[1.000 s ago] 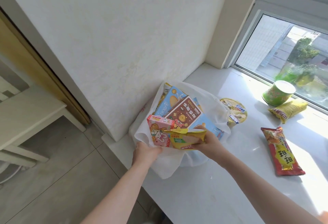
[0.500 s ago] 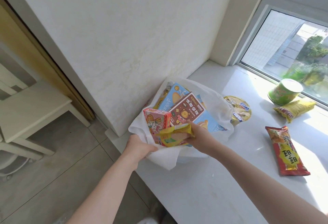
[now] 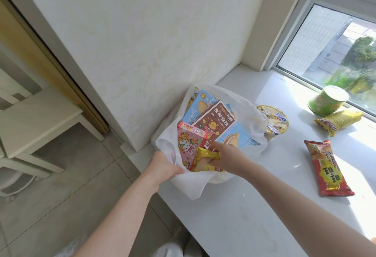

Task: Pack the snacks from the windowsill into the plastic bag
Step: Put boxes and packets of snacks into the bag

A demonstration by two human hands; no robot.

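Pushing the yellow packet deeper into the plastic bag than a second ago, right hand fingers closed on it, left hand pinching the rim open; red packet, green cup, other snacks remain on windowsill.

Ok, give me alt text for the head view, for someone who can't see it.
The right hand pushes a yellow snack packet into a white plastic bag full of snack boxes, while the left hand holds its rim open. On the windowsill lie a red packet, a yellow bag, a green cup and a noodle bowl.
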